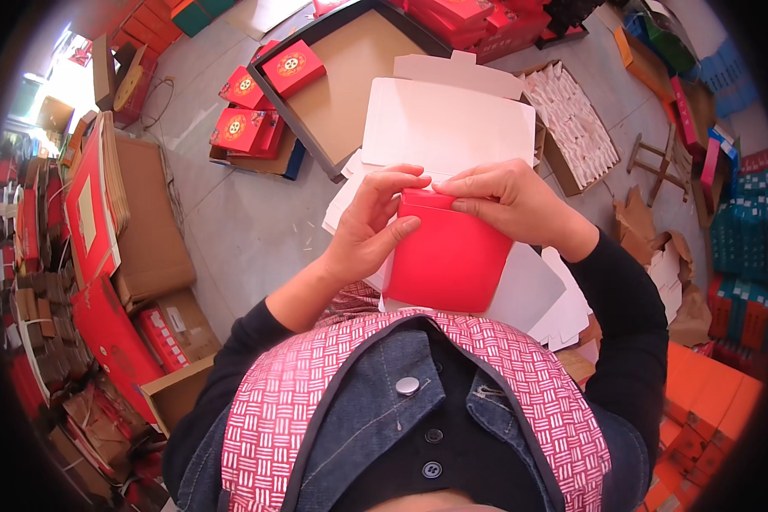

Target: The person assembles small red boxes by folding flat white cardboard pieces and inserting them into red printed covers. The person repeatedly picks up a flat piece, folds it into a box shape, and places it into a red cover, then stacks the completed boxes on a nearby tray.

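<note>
Pinching the red carton (448,260) at its twelve-o'clock edge, the right hand (512,196) faces the left hand (369,218), its thumb and fingers spread around the eleven-o'clock corner. Mid-view, the carton looks light, stiff and slick, best held by folded edges; its face shows no legible writing.

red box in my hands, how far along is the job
Looks done: closed-looking red boxes in and beside the dark tray. In hand: left hand and right hand at the upper edge of the plain red box, perhaps closing it. Apparently left: white card lying unfolded beyond it.
</note>
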{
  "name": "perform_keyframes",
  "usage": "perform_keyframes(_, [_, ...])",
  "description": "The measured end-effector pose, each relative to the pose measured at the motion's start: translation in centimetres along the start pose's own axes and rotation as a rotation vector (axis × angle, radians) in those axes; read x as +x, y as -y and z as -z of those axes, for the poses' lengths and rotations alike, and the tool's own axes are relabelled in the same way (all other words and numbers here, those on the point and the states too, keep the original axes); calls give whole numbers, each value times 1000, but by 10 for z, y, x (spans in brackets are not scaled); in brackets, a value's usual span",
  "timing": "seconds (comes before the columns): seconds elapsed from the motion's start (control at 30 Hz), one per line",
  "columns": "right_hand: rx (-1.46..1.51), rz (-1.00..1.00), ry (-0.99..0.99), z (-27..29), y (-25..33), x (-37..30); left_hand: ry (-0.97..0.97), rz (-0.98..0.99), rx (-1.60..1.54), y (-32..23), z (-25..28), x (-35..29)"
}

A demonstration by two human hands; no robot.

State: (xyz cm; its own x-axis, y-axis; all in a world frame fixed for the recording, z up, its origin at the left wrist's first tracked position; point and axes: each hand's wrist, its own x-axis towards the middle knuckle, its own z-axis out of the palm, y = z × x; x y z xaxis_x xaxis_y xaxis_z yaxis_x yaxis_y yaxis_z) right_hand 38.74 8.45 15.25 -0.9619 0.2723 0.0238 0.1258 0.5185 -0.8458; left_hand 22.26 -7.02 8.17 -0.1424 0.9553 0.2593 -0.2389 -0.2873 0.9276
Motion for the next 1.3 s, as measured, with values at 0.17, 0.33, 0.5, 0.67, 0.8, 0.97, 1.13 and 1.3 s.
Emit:
perform_keyframes(0.17, [-42,92,2,2,-7,2,2,-1,80,5,3,5])
perform_keyframes(0.33, [496,-238,-461,17,-23,-25,-52,-44,142,6,16,1])
perform_keyframes(0.5, [768,-347,-493,-20,-25,-50,-49,-1,107,4,15,1])
perform_keyframes(0.67, [772,-396,-618,-32,-26,-43,-91,29,49,8,12,-5])
perform_keyframes(0.8, [804,-443,-538,-25,-22,-44,-75,20,51,8,12,-6])
perform_keyframes(0.97, [555,-342,-613,-37,-20,-40,-107,57,451,-5,-8,4])
perform_keyframes(1.13, [523,-290,-585,-35,-26,-40,-96,135,463,-14,-11,12])
perform_keyframes(1.3, [424,-213,-650,-49,-18,-39,-185,196,355,-6,-6,10])
